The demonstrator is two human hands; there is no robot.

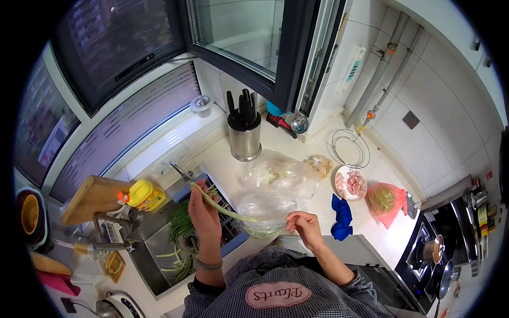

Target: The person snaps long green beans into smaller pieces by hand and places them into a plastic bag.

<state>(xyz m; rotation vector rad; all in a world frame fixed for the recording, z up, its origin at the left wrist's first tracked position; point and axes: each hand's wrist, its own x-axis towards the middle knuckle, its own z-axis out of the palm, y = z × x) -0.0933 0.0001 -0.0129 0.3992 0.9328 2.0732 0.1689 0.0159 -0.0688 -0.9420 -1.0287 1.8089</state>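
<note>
My left hand (204, 216) is raised over the sink's right side, its fingers wrapped round a long pale green stalk (225, 210). The stalk slants down to the right, above the clear plastic bags (270, 204) on the counter. To the right, my right hand (302, 225) has its fingers curled together near the bags' edge; whether anything thin is between them is too small to tell. Green leafy stalks (180, 222) and loose pale pieces (183, 263) lie in the steel sink (146, 265).
A knife holder (245, 138) stands behind the bags. On the right are a plate of cut meat (350, 183), a blue cloth (341, 217), a red bag (386, 204) and the stove (421, 252). A yellow bottle (146, 195) and cutting board (95, 200) stand left.
</note>
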